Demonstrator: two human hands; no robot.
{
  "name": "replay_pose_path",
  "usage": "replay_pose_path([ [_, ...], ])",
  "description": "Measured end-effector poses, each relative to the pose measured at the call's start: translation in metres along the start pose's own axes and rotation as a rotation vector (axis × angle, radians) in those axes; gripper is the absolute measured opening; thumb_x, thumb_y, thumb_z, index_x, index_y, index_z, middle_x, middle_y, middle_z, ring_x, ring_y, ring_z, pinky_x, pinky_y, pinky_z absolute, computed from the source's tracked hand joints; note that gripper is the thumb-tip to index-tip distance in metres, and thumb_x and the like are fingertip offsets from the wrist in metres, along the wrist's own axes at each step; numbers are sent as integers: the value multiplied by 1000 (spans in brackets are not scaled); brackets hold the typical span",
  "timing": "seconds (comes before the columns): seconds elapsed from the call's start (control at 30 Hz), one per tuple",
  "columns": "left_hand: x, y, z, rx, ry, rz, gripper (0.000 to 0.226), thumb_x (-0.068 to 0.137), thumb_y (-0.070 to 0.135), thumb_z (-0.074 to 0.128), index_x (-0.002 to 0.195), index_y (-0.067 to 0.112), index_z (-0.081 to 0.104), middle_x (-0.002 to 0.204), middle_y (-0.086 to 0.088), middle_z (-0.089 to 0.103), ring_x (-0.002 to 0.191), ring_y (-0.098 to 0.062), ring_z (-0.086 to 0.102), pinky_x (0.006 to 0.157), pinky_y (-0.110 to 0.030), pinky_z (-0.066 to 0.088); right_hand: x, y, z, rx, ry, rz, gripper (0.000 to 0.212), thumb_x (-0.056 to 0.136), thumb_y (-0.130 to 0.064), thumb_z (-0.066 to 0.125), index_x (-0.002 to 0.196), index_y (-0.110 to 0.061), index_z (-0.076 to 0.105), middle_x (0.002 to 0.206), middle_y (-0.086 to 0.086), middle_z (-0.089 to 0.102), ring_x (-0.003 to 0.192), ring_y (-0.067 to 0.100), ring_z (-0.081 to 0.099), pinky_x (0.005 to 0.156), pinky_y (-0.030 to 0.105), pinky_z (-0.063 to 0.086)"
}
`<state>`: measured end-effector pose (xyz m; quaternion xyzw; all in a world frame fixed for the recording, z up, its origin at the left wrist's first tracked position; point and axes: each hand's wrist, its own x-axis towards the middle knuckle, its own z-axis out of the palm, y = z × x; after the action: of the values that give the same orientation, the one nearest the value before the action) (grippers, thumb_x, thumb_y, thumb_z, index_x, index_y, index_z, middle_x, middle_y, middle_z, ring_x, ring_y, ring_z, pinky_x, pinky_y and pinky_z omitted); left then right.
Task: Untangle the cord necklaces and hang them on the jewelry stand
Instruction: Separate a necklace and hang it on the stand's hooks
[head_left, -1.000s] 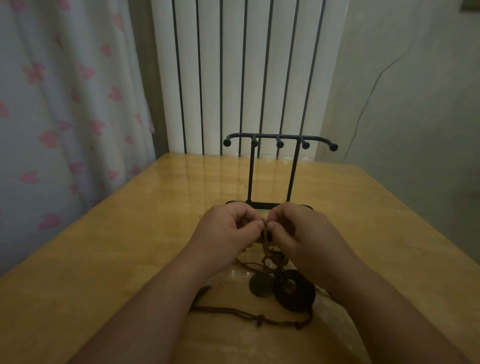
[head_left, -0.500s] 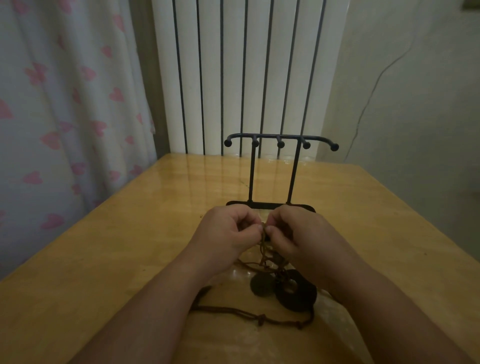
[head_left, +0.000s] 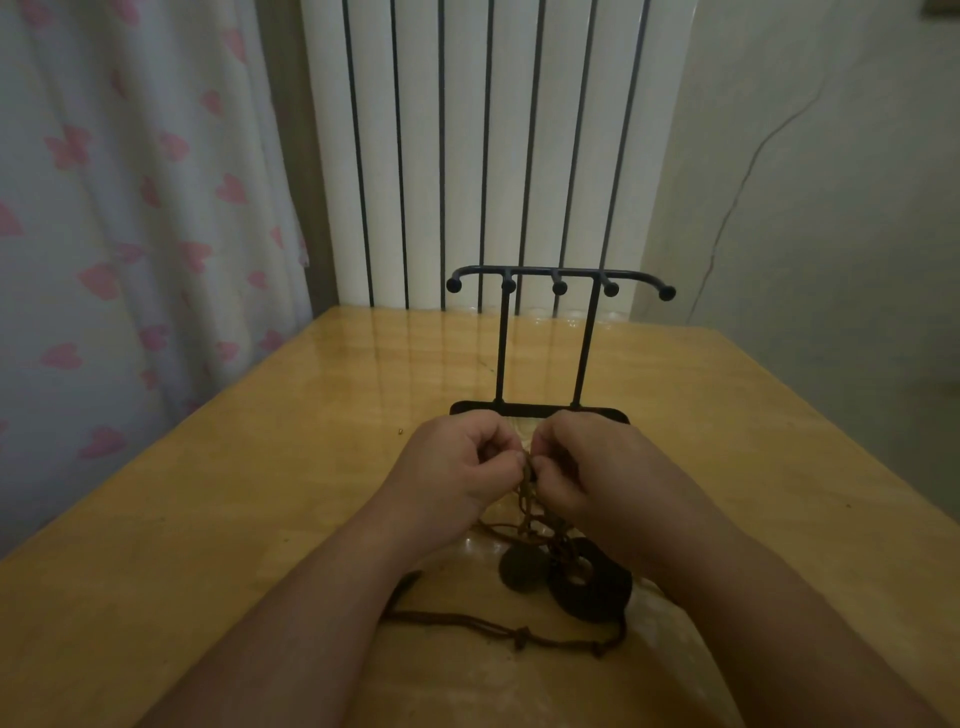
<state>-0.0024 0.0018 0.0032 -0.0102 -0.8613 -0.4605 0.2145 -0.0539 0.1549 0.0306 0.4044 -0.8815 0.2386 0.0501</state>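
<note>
Brown cord necklaces (head_left: 524, 499) lie tangled on the wooden table (head_left: 260, 493), just near of the black jewelry stand (head_left: 558, 283), whose pegs carry nothing. Left hand (head_left: 457, 467) and right hand (head_left: 592, 467) meet knuckle to knuckle, both pinching the knotted cords. Two dark round pendants (head_left: 592, 587) rest below, and one cord loop trails nearer.

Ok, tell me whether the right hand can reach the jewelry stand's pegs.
Probably yes. The jewelry stand stands just beyond the right hand, with nothing between them and all pegs bare. But its fingers pinch the tangled cords with the left hand.
</note>
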Motion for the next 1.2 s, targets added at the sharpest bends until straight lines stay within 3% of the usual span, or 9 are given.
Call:
replay_pose_path([
  [0.2, -1, 2, 0, 10, -11, -3, 23, 86, 14, 64, 69, 29, 61, 59, 18, 57, 56, 2, 50, 51, -12, 40, 0, -3, 1, -34, 0, -1, 4, 94, -30, 53, 91, -28, 51, 84, -10, 51, 75, 9, 51, 71, 31, 53],
  [0.4, -1, 5, 0, 34, 50, -10, 18, 81, 16, 69, 68, 27, 65, 58, 13, 60, 56, 2, 53, 51, -11, 42, 1, -3, 3, -58, 9, -5, 5, 94, -31, 53, 90, -28, 50, 84, -10, 50, 75, 8, 50, 70, 31, 52],
  [0.83, 2, 0, 0, 55, -64, -42, 20, 91, 19, 57, 74, 29, 57, 65, 10, 53, 57, 1, 46, 53, -15, 38, 1, -1, 0, -45, 14, -19, 5, 94, -31, 52, 90, -30, 49, 83, -12, 49, 74, 5, 48, 67, 22, 46],
  [1.2, 0, 1, 0, 0, -133, -60, 26, 93, 14, 54, 72, 29, 54, 54, 21, 53, 50, 3, 44, 50, -17, 35, 2, -2, 2, -70, 5, -44, 6, 93, -30, 54, 89, -30, 50, 81, -12, 49, 72, 7, 48, 63, 21, 45],
])
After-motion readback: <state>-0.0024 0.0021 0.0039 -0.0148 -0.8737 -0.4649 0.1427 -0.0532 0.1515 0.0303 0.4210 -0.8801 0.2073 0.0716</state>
